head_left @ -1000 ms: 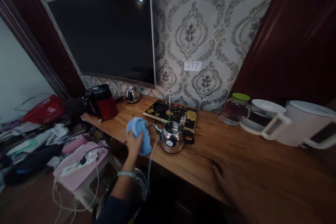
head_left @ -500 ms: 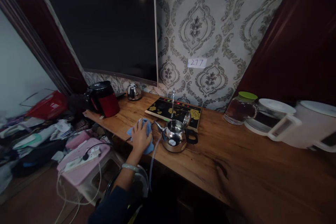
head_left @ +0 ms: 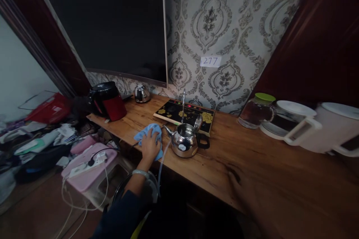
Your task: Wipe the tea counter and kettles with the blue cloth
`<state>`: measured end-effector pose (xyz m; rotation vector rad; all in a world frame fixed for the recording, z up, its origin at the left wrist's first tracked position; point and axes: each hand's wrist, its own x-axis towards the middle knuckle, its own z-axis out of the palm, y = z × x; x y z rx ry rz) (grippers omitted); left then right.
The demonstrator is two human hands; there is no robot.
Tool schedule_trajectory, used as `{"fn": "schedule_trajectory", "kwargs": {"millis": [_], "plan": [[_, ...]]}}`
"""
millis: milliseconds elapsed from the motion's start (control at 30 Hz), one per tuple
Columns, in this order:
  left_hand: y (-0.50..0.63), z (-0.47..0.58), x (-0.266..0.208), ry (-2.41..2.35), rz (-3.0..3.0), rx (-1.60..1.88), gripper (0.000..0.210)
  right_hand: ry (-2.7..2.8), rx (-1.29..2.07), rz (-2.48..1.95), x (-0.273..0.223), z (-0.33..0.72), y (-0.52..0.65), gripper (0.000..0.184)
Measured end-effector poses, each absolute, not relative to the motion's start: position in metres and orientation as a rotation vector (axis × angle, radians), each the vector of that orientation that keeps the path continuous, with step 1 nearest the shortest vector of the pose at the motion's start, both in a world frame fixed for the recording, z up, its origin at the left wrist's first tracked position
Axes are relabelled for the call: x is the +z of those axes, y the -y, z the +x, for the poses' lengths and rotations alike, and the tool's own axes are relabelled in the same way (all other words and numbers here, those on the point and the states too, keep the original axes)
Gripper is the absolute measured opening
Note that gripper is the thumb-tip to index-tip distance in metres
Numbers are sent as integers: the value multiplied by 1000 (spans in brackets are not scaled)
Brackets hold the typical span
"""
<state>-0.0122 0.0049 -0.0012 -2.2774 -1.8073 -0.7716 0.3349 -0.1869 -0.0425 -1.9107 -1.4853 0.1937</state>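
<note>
My left hand (head_left: 150,147) lies on a crumpled blue cloth (head_left: 155,127) at the table's front edge, fingers bent and closed on it. Just right of the cloth stands a shiny steel kettle (head_left: 183,145), its lid tipped up, spout toward my hand and black handle to the right. Behind the kettle, a black tea stove (head_left: 171,111) with gold flowers has a thin metal spout (head_left: 183,105) rising from it and a red light lit. A clear hose (head_left: 162,168) hangs over the edge between cloth and kettle. My right hand is out of view.
A red and black pitcher (head_left: 109,101) and a small steel pot (head_left: 141,93) stand at the left. Glass and white jugs (head_left: 256,111) line the right. Below left, a pink stool (head_left: 86,179) bears a power strip with trailing cords.
The view has tilted down slightly, so everything sits a little higher. My left hand has drawn back slightly, its fingers more bent, and more of the cloth shows beyond them. The kettle stays put.
</note>
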Motion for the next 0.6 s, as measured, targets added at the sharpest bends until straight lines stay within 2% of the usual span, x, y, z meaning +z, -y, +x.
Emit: {"fn": "schedule_trajectory", "kwargs": {"millis": [333,600], "plan": [[-5,-22,-3,1383,-2637,-862,40,1468,213,-1852,-53,338,184,42],[-28,-28,2,1371,-2803,-803,42,1446,194,-1847,-50,336,183,40]]}}
